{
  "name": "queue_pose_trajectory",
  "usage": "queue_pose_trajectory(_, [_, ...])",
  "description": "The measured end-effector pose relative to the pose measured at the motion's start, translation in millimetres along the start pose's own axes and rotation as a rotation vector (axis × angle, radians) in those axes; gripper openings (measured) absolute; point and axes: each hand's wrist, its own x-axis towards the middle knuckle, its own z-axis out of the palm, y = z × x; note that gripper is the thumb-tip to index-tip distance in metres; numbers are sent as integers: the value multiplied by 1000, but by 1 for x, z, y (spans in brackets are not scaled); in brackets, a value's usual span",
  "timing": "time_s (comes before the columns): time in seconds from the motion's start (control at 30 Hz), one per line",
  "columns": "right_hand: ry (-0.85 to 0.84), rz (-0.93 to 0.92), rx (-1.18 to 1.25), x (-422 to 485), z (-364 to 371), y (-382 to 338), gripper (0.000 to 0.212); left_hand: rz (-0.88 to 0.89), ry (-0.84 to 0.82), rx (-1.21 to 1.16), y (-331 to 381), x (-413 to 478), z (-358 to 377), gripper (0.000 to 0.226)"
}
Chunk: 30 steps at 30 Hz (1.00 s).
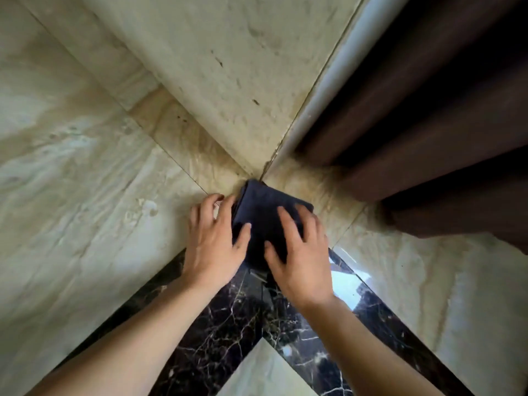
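Observation:
A folded dark navy cloth (264,205) lies on the marble floor, pushed into the corner where two walls meet. My left hand (213,238) lies along its left edge, fingers spread on the floor and against the folds, thumb on top of the cloth. My right hand (300,247) rests flat on top of the cloth with fingers spread and fairly straight. The near part of the cloth is hidden under both hands.
Beige marble floor (85,195) with a black veined border strip (228,324) running in a V below my arms. A stained beige wall (228,67) rises behind the corner. A brown curtain (428,138) hangs at the right, reaching the floor beside a pale frame (323,90).

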Motion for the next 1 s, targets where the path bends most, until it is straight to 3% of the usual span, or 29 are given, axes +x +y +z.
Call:
queue_pose_trajectory(0.07, [-142, -234, -103, 7, 8, -5, 62, -8, 90, 231, -29, -7, -13, 59])
queue_pose_trajectory(0.17, [-344, -407, -234, 26, 18, 6, 66, -166, 26, 417, -85, -7, -37, 71])
queue_pose_trajectory(0.33, [-406, -612, -390, 33, 25, 20, 69, -293, -12, 531, -138, -4, -58, 83])
queue_pose_trajectory(0.43, [-404, -676, -416, 44, 40, -14, 66, -322, -1, 485, -143, -5, -56, 82])
queue_pose_trajectory(0.7, [-298, -565, -355, 207, 106, -184, 63, -311, 72, 432, -151, -8, -54, 74])
queue_pose_trajectory(0.8, [-310, -548, -357, 202, 103, -174, 63, -299, 93, 410, -151, -6, -54, 72])
queue_pose_trajectory(0.9, [-281, -446, -382, 130, 82, -128, 64, -320, 46, 404, -146, -7, -59, 75])
queue_pose_trajectory(1.0, [-374, -330, -389, 55, 62, -84, 64, -340, 24, 396, -144, -4, -64, 77])
